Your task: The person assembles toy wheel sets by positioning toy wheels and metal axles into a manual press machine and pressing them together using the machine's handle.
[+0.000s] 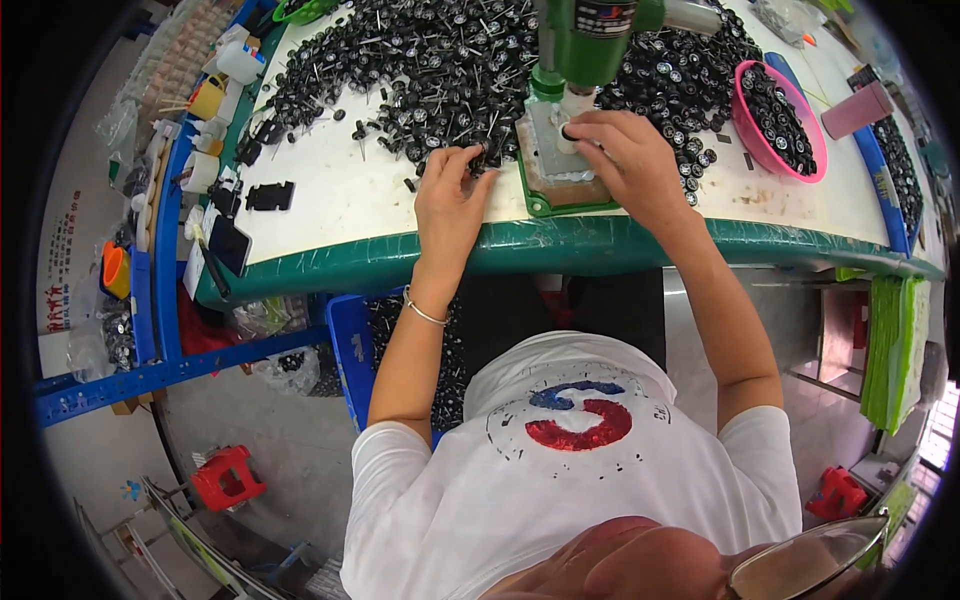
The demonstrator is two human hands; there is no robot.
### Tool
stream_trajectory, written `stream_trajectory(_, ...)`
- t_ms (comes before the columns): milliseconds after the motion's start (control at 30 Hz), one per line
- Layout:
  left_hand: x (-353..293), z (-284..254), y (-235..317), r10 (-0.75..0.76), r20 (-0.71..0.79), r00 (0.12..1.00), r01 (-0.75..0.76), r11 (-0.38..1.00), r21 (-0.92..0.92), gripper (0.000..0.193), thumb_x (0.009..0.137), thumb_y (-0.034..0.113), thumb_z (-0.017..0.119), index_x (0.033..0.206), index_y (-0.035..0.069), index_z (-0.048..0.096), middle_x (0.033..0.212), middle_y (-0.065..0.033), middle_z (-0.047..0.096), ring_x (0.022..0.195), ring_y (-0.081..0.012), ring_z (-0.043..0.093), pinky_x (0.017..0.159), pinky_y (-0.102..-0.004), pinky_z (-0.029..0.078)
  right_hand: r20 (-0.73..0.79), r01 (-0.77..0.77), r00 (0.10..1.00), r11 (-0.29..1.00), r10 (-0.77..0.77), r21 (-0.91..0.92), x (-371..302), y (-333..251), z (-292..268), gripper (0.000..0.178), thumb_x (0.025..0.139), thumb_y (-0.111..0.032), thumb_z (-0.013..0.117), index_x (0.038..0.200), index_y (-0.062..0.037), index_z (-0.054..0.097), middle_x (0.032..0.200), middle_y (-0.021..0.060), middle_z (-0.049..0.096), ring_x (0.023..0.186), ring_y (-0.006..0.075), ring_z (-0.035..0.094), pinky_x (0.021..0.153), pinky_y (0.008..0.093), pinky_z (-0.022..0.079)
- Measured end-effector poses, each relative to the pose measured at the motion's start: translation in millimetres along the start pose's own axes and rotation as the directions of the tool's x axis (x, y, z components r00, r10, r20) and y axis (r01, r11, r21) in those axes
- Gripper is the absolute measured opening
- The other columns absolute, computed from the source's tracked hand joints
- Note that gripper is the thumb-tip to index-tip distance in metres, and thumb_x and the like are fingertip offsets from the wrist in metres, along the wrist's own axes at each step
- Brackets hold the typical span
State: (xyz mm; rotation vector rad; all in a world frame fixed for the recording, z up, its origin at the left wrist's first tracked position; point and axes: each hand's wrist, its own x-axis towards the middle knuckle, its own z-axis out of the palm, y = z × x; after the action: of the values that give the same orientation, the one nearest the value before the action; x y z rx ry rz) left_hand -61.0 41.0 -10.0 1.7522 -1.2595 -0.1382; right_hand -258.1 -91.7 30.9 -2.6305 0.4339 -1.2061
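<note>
A green hand press stands at the table's front, its metal block on a green base. My right hand is at the block, with thumb and fingers closed on a small black wheel below the press's ram. To the left, my left hand rests by the near edge of a large pile of black wheels, many with thin metal axles. Its fingers curl towards the thumb among the black parts. What they hold, if anything, is too small and partly hidden to name.
A pink basin of black wheels sits at the right. The table's green padded edge runs before me. Flat black pieces and a phone lie left. Below stands a blue crate with black parts, beside my lap.
</note>
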Motion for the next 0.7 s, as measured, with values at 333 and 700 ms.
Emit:
stream_trajectory(333, -6.6, -3.3, -11.8, 0.112, -0.030, 0.993, -0.114, 0.991, -0.068, 0.021, 0.080, 0.001, 0.074, 0.101, 0.001, 0.070, 0.097, -0.0071, 0.063, 0.077, -0.0156, 0.064, 0.070, -0.0257, 0.053, 0.266, -0.558, 0.829, 0.762, 0.492, 0.330, 15.3, -2.0, -7.6, 0.027, 0.084, -0.009, 0.066, 0.111, -0.0029, 0.066, 0.099, 0.0033, 0.062, 0.098, 0.0179, 0.061, 0.092, 0.0313, 0.045)
stream_trajectory(700, 9.1, -22.7, -13.7, -0.274, 0.169, 0.947, 0.320, 0.852, -0.415, 0.011, 0.081, 0.007, 0.075, 0.089, 0.001, 0.071, 0.093, -0.0023, 0.068, 0.069, -0.0071, 0.055, 0.061, -0.0231, 0.045, 0.229, -0.511, 0.860, 0.752, 0.457, 0.417, -4.5, 5.9, -24.2, 0.041, 0.086, -0.013, 0.069, 0.124, -0.0008, 0.060, 0.120, 0.0056, 0.055, 0.106, 0.0160, 0.058, 0.099, 0.0295, 0.044)
